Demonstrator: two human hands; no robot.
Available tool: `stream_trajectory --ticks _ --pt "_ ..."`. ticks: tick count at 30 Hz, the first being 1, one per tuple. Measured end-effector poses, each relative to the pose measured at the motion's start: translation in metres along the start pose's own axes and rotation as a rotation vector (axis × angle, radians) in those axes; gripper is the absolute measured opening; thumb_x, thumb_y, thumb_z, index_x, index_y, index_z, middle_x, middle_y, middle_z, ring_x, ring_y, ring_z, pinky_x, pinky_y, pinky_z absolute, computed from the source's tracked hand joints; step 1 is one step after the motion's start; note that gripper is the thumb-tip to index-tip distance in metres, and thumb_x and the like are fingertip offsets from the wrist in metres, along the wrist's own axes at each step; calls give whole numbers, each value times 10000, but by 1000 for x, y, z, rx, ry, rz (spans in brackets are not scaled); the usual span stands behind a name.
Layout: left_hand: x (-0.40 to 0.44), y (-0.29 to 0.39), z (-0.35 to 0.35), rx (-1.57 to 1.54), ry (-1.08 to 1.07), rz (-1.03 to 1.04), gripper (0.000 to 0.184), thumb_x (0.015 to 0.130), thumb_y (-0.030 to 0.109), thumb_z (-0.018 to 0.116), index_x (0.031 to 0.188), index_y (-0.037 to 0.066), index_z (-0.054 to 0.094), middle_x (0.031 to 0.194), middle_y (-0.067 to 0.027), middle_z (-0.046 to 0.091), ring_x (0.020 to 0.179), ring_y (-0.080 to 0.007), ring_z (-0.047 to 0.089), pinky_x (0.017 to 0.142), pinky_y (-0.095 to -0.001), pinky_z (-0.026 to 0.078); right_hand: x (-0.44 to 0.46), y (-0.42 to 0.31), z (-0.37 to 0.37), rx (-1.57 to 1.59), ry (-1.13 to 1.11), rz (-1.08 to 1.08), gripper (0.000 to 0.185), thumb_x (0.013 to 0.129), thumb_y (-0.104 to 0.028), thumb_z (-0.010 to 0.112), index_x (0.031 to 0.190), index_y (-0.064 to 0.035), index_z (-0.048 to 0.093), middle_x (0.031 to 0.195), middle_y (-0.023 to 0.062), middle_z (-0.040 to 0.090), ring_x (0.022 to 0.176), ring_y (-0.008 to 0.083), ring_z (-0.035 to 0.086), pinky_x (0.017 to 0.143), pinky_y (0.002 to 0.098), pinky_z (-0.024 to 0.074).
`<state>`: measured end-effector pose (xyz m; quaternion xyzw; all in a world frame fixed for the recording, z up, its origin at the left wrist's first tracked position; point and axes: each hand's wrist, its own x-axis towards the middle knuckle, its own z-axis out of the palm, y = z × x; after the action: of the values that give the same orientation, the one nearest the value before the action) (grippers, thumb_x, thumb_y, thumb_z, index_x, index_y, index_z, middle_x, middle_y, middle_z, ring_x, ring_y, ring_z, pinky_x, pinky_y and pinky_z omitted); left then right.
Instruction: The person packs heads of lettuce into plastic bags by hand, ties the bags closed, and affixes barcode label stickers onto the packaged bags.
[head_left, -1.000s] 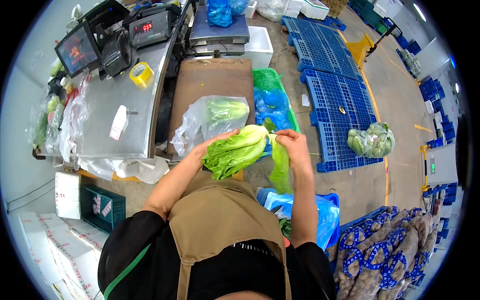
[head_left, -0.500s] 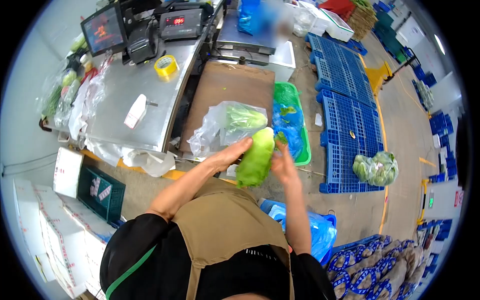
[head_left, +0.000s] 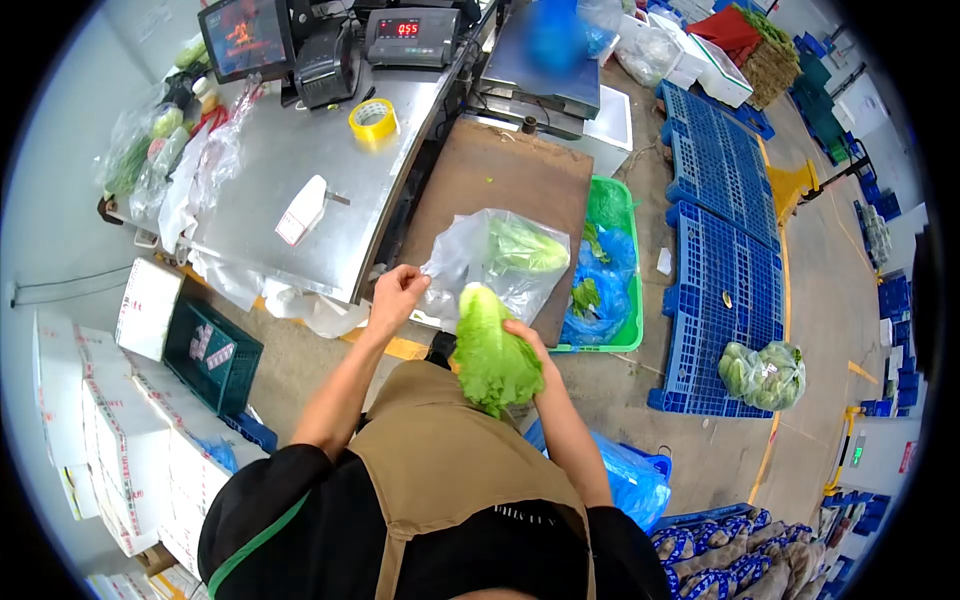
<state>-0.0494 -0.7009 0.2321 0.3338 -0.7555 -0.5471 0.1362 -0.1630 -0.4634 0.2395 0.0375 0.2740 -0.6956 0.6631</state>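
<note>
My right hand [head_left: 532, 357] holds a head of leafy green lettuce [head_left: 494, 352] in front of the apron, its pale stem end pointing away from me. My left hand [head_left: 399, 293] pinches the near left edge of a clear plastic bag [head_left: 455, 252]. That bag lies on a brown platform [head_left: 475, 165], and another lettuce [head_left: 525, 247] is inside it. To the right of the platform stands a green basket [head_left: 630, 305] lined with blue plastic, with loose leaves [head_left: 586, 296] in it.
At left, a steel table [head_left: 255, 215] carries yellow tape [head_left: 373, 121], a scale display [head_left: 412, 38], a screen [head_left: 246, 40] and bagged vegetables. Blue pallets [head_left: 725, 290] lie at right with a bag of greens [head_left: 762, 376]. White boxes [head_left: 110, 440] and a dark crate [head_left: 211, 355] stand lower left.
My left hand has left the lettuce and taken the bag's edge. The lettuce has moved into my right hand alone. A leaf that was by my right hand now lies in the basket.
</note>
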Motion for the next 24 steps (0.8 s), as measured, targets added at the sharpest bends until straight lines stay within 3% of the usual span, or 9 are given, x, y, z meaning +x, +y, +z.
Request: stream_trajectory --ticks 3,8,11,14,17,18,21,22,24 --pt "0 44 5 -243 16 240 254 848 189 653 975 -21 590 740 4 560 624 -95 485 586 -250 430 44 -7 -4 -14 62 64 496 828 -319 582 1199 6 527 1086 166 625 915 269 642 806 376 528" --pt "26 72 -26 -333 -200 104 193 867 177 637 972 21 591 717 14 550 585 -39 457 508 -202 365 80 -61 -41 15 133 -35 503 810 -337 618 1192 -21 540 1097 155 622 971 283 623 858 445 504" --pt "41 72 -34 -491 -344 -12 188 871 171 631 978 24 580 723 13 563 582 -35 460 506 -193 359 96 -93 -81 -101 421 -256 483 840 -367 595 1184 -32 543 1124 144 613 1017 286 604 885 451 489" --pt "62 72 -22 -640 -434 -42 150 875 136 619 975 34 573 769 10 578 620 -31 494 521 -183 379 130 -121 -111 75 588 -605 545 857 -417 572 1247 -44 494 1208 136 572 1098 306 559 936 430 458" --pt "89 69 -3 -728 -457 -41 146 885 124 597 988 24 570 798 -6 590 662 -47 527 546 -186 420 140 -140 -78 102 880 -713 595 856 -448 580 1311 -96 432 1213 124 564 1129 301 536 953 404 437" --pt "99 73 4 -738 -446 -54 150 886 127 596 990 23 569 798 -7 592 667 -50 532 545 -190 426 151 -143 -72 98 1098 -682 640 856 -400 605 1378 -123 359 1229 128 548 1133 294 524 955 378 420" --pt "135 81 12 -705 -421 -136 168 895 144 593 1006 19 567 819 3 597 698 -49 531 574 -198 433 178 -128 -127 -563 1207 -592 689 847 -344 624 1421 -126 312 1217 154 541 1129 284 510 946 359 413" --pt "145 83 16 -721 -398 -151 173 895 146 593 1010 20 565 830 -4 600 703 -56 541 577 -204 450 183 -120 -138 -875 1205 -662 700 839 -293 635 1433 -120 309 1178 171 556 1061 255 544 885 325 445" --pt "166 85 23 -836 -375 -170 194 901 149 580 1046 23 556 897 -26 611 746 -91 580 628 -231 504 194 -108 -169 -995 1175 -789 669 838 -272 638 1417 -110 345 1150 168 577 1009 242 572 856 316 462"
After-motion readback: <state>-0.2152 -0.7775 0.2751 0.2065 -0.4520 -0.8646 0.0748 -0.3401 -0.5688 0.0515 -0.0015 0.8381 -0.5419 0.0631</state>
